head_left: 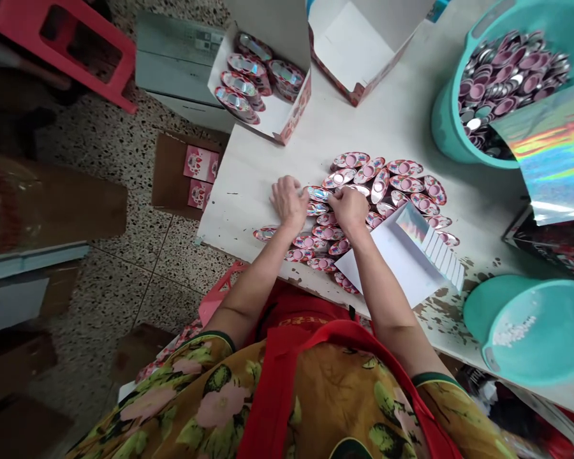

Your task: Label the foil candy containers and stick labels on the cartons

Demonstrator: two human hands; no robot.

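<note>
Both hands meet over the white table at one small oval piece (318, 193) with a shiny, colourful top. My left hand (289, 203) closes on its left end, fingers curled. My right hand (350, 209) pinches the right end. Just below lies another shiny oval piece (317, 209). Around my hands spread many printed oval pieces (406, 183), several with a round pink cup in the middle. A white sheet (397, 261) with a silvery strip of cut tabs (442, 255) lies under and beside my right forearm, over part of the ovals.
An opened box (294, 118) holds stacked ovals at the back left, beside an opened white-lined box (354, 51). A teal tub (444, 121) of small pink and silver cups stands back right, near holographic sheets (555, 153). Another teal tub (478, 306) contains small white pieces.
</note>
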